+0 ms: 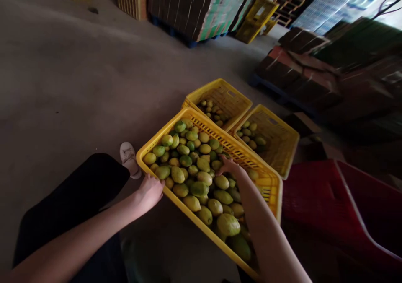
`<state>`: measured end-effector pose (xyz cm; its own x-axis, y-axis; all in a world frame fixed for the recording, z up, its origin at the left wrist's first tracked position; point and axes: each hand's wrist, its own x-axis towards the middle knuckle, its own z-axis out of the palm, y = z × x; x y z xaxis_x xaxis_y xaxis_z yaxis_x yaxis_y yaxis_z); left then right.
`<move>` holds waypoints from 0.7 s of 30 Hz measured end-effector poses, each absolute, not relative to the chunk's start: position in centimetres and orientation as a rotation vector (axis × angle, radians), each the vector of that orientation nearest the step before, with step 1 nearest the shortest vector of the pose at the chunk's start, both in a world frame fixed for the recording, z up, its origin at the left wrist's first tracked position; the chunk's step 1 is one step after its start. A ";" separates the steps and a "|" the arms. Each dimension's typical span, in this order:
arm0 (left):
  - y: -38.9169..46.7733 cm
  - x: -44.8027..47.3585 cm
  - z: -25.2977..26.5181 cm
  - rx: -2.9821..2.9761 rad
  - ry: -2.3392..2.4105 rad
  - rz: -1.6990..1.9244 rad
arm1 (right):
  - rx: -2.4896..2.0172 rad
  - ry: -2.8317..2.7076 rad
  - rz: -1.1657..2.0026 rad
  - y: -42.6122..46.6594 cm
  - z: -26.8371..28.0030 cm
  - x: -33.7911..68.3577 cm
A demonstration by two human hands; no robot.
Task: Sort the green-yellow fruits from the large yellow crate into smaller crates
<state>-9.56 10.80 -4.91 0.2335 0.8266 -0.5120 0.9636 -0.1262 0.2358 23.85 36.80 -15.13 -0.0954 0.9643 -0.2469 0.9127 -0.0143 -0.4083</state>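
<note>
In the head view, a yellow plastic crate (204,232) full of green and yellow lemons (204,178) stands in front of me. My left hand (151,192) is closed over the crate's near rim, its fingers wrapped round the edge. Over the lemons near the far side reaches my right hand (228,165), fingers spread, thumb apart. Its fingertips are at the fruit, and no lemon shows within its grasp. My right forearm covers part of the crate's right end.
Behind are two yellow crates, a left one (234,93) and a right one (284,142), each holding some lemons. A red bin (309,190) stands at the right. Stacked cartons (301,77) and a wrapped pallet load (185,6) sit farther back on the concrete floor (78,77).
</note>
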 end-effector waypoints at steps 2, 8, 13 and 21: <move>10.7 -9.3 -4.8 2.008 1.634 -0.369 | -2.110 -2.207 0.738 36.6 -14.9 24.1; 10.9 -8.7 -4.0 1.997 1.612 -0.354 | -2.108 -2.374 0.594 33.6 -13.2 24.2; 11.2 -8.8 -2.8 2.071 1.586 -0.289 | -2.096 -2.357 0.433 30.1 -12.3 24.5; 11.3 -9.2 -0.9 2.160 1.573 -0.249 | -2.136 -2.126 0.345 25.9 -11.3 25.9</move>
<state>-9.24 11.30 -0.90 0.3321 0.8537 -0.4011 0.9359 -0.2452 0.2530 25.88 25.91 -11.32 -0.0054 0.9964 -0.0842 0.9720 -0.0146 -0.2347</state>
